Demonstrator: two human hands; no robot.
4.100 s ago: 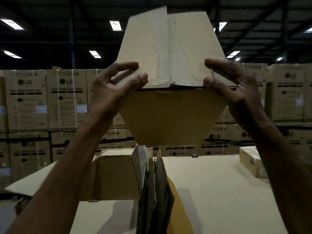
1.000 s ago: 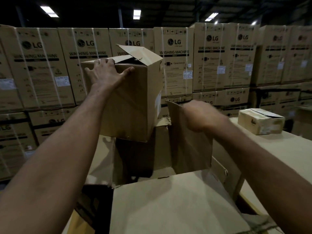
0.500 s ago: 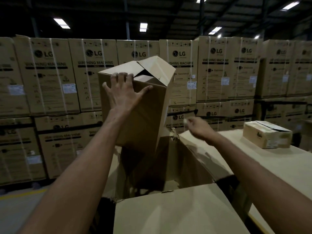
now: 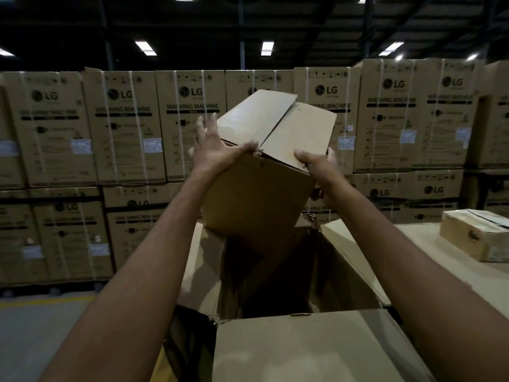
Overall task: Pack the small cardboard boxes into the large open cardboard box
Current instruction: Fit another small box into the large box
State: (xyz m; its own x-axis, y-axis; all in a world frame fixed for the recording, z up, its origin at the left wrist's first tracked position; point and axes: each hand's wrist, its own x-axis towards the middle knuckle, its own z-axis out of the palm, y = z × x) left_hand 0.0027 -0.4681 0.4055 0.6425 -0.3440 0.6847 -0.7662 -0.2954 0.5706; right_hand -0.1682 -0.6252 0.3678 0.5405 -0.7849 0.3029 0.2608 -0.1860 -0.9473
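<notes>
Over the big open cardboard box (image 4: 344, 268), left hand (image 4: 213, 151) and right hand (image 4: 316, 168) gripped the small box (image 4: 256, 199), tipped to slide in.

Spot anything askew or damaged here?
Yes. The held box is tilted between the left hand and right hand. Its top flaps are unsealed, one riding above the other. The large box below has ragged, torn cardboard at its far corner. Nothing spilled.
</notes>
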